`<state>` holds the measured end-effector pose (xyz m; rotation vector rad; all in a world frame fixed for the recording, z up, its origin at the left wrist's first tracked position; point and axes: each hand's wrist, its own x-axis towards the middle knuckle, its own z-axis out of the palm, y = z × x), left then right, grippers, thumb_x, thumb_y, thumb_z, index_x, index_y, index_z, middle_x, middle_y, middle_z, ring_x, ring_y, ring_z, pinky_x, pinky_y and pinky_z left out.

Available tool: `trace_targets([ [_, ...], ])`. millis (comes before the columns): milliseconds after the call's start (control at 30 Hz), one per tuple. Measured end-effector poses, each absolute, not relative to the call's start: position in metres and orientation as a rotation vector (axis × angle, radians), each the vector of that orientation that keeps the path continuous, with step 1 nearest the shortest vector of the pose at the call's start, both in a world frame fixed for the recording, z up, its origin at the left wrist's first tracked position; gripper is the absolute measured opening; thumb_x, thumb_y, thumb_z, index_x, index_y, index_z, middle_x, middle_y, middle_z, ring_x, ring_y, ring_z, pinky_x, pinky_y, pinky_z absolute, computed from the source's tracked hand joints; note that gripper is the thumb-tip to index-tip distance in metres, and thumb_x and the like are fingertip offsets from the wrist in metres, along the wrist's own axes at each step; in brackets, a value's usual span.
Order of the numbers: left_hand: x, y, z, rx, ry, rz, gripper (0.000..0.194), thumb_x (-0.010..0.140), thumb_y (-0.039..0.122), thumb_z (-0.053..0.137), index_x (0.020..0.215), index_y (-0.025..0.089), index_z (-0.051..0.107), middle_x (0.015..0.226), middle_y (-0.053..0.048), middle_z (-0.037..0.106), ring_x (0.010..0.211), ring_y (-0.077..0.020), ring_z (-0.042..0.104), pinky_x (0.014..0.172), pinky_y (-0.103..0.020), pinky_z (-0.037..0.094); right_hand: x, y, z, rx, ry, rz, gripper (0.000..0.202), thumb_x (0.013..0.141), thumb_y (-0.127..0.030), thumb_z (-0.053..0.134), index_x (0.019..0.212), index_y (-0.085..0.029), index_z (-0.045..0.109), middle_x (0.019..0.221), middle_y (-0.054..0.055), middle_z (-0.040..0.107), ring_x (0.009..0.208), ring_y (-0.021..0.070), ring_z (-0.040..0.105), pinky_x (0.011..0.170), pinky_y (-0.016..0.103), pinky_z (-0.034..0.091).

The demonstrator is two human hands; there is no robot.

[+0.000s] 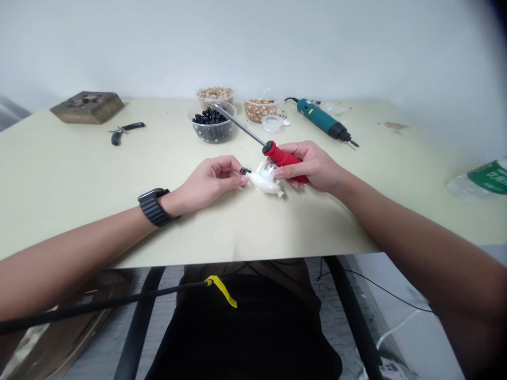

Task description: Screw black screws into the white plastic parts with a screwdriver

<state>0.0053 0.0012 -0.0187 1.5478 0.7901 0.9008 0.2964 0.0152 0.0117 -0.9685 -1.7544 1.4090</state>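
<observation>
My left hand [219, 179] is closed in a pinch on a small black piece [245, 171], right against one end of a white plastic figure [264, 183]. The figure looks like a small animal with a rounded body, and a clear part shows on its upper side. In my right hand [311, 168] is a red-handled screwdriver [285, 157], its long metal shaft pointing up and to the left. The thumb and fingers of that hand also touch the figure's right side. My fingers partly hide where the black piece and the figure meet.
Behind my hands stand tubs of black pieces [214, 132], tan pieces [216, 95] and brown pieces [260, 112], plus a small clear cup [272, 123]. A green rotary tool [322, 119] lies right; pliers [125, 132] and a block [87, 108] lie left. A bottle [481, 179] lies far right.
</observation>
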Motion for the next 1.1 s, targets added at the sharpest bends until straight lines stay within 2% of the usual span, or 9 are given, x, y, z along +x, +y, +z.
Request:
trace_targets([
  [133,0.005,0.001,-0.017,1.560,0.779,0.879,0.052,0.087,0.058,0.111,0.107,0.019,0.084,0.098,-0.007,0.087,0.092,-0.0204,0.078,0.093,-0.037,0.063,0.298,0.015,0.013,-0.968,-1.755,1.412,0.056,0.069,-0.054,0.118,0.099,-0.019,0.087,0.063,-0.004,0.065,0.047,0.0124,0.052,0.041,0.030,0.030],
  [333,0.006,-0.002,-0.011,1.645,0.803,0.845,0.054,0.092,0.068,0.104,0.096,0.018,0.084,0.095,-0.007,0.082,0.087,-0.0183,0.069,0.085,-0.033,0.055,0.300,0.016,0.014,-0.962,-1.791,1.405,0.057,0.070,-0.057,0.117,0.099,-0.019,0.087,0.065,-0.003,0.067,0.046,0.0119,0.051,0.041,0.030,0.031],
  [467,0.005,0.000,-0.016,1.735,0.908,0.875,0.049,0.094,0.064,0.101,0.106,0.019,0.087,0.102,-0.008,0.083,0.087,-0.0182,0.066,0.081,-0.033,0.052,0.303,0.018,0.014,-0.994,-1.862,1.346,0.062,0.071,-0.064,0.116,0.105,-0.020,0.089,0.069,-0.002,0.070,0.049,0.0135,0.053,0.044,0.031,0.035],
  [567,0.003,0.003,-0.022,1.872,1.014,0.931,0.043,0.098,0.059,0.096,0.117,0.021,0.090,0.105,-0.007,0.083,0.083,-0.0176,0.063,0.077,-0.033,0.050,0.305,0.018,0.014,-1.039,-1.978,1.151,0.059,0.075,-0.061,0.114,0.111,-0.020,0.092,0.076,0.001,0.074,0.057,0.0166,0.057,0.053,0.033,0.040],
  [733,0.001,0.007,-0.026,1.957,1.076,0.904,0.043,0.101,0.057,0.090,0.127,0.022,0.092,0.106,-0.006,0.084,0.072,-0.0139,0.053,0.070,-0.032,0.046,0.305,0.016,0.011,-0.978,-2.138,0.727,0.044,0.079,-0.056,0.109,0.101,-0.021,0.093,0.093,0.007,0.082,0.084,0.0254,0.068,0.078,0.040,0.049],
  [967,-0.001,0.008,-0.027,1.979,1.079,0.909,0.042,0.100,0.057,0.092,0.126,0.024,0.092,0.099,-0.003,0.082,0.069,-0.0135,0.053,0.068,-0.031,0.046,0.305,0.015,0.008,-0.988,-2.166,0.702,0.041,0.083,-0.054,0.104,0.105,-0.022,0.092,0.099,0.008,0.085,0.087,0.0270,0.069,0.082,0.041,0.052],
  [1100,-0.002,0.009,-0.027,1.995,1.084,0.911,0.042,0.100,0.056,0.092,0.127,0.023,0.092,0.099,-0.004,0.081,0.075,-0.0154,0.057,0.073,-0.031,0.049,0.307,0.015,0.007,-0.965,-2.166,0.720,0.039,0.084,-0.052,0.103,0.108,-0.023,0.094,0.107,0.010,0.089,0.095,0.0295,0.074,0.088,0.042,0.056],
])
